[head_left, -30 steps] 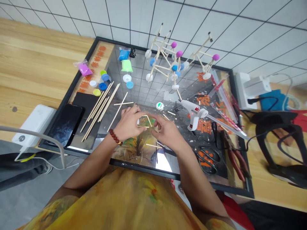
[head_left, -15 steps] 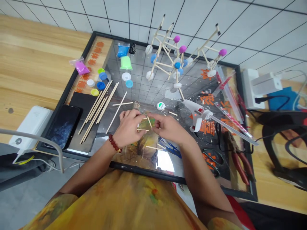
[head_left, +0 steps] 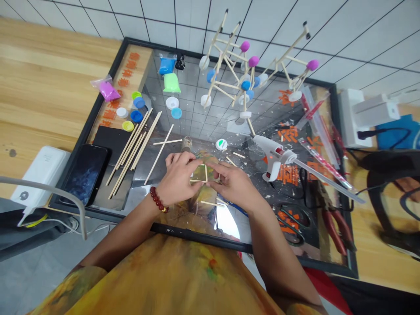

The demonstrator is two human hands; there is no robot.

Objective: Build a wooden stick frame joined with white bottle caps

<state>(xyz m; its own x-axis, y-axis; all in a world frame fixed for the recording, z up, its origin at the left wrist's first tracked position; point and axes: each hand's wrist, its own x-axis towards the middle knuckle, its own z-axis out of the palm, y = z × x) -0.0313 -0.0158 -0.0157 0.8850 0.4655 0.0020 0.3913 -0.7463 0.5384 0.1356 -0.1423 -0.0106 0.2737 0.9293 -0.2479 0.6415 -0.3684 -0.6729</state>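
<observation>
My left hand (head_left: 181, 178), with a red bead bracelet (head_left: 156, 200) at the wrist, grips the left part of a small frame of short wooden sticks (head_left: 198, 180). My right hand (head_left: 234, 183) has its thumb and fingers bent around the two ends of an upright short wooden stick (head_left: 206, 173), which meets the frame's right side. Whether the joints are fixed cannot be seen. Below the hands lies a loose short stick (head_left: 211, 203). A white glue gun (head_left: 271, 153) rests to the right of my right hand.
A stick model with coloured caps and balls (head_left: 226, 65) stands at the back. Long wooden sticks (head_left: 131, 151) and a phone (head_left: 85, 174) lie at left. Red-handled pliers (head_left: 334, 225) and scissors (head_left: 293, 225) are at right. A white round lid (head_left: 221, 144) sits beyond the hands.
The short stick in my right hand has turned from a slant to upright and now meets the frame's ends. My right hand has shifted slightly downward. The view has moved a little.
</observation>
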